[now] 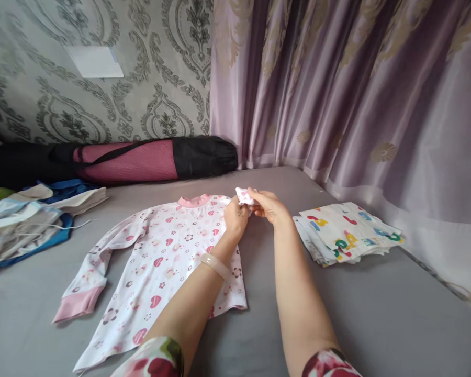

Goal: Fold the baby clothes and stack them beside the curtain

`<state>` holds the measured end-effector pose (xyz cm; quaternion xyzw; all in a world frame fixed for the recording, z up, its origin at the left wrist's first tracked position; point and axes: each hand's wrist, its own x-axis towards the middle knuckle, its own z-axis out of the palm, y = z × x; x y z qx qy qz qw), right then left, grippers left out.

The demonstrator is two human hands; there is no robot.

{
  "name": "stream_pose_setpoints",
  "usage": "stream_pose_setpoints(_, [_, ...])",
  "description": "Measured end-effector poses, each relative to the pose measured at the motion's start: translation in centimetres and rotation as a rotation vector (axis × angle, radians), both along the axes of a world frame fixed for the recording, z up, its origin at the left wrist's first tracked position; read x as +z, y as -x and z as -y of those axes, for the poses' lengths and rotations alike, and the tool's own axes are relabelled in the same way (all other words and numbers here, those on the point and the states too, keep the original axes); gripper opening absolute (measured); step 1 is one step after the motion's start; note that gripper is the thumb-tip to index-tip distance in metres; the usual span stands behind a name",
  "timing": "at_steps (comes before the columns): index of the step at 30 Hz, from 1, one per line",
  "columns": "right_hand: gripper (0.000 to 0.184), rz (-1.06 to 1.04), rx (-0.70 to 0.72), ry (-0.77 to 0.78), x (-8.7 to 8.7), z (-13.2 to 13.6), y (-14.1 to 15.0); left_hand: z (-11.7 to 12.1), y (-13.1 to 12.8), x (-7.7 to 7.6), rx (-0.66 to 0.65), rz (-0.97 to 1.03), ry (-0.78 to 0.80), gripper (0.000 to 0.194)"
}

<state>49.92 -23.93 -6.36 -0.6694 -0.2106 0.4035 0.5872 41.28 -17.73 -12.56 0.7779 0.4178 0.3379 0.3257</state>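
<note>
A child's long-sleeved shirt [172,262], white with pink hearts and flowers, lies spread on the grey bed sheet. Its pink collar [194,201] points away from me. One sleeve with a pink cuff [79,303] stretches out to the left. At the shirt's right shoulder, my left hand [236,215] is closed on the other sleeve. My right hand [270,205] pinches that same sleeve from the right. A bunched bit of the fabric [244,196] stands up between the two hands. The cuff of this sleeve cannot be made out.
On the right lies a stack of folded cloth [349,233] with a colourful print. A pile of clothes [31,220] sits at the left. Along the wall rests a long black and pink bag [133,161]. Purple curtains [317,89] hang behind the bed [377,324].
</note>
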Motion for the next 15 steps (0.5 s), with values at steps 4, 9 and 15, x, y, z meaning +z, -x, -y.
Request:
stream_pose_setpoints(4, [0.026, -0.148, 0.001, -0.164, 0.3, 0.0, -0.4, 0.5, -0.4, 0.3, -0.109, -0.067, -0.037, 0.025])
stream_pose_setpoints(9, [0.012, -0.241, -0.155, -0.317, 1.0, 0.6, -1.7, 0.4, -0.8, 0.7, -0.508, -0.048, -0.076, 0.04])
stream_pose_setpoints(15, [0.009, 0.561, -0.432, -0.009, 0.4, 2.6, -4.3, -2.2, 1.3, 2.5, -0.636, -0.066, -0.011, 0.053])
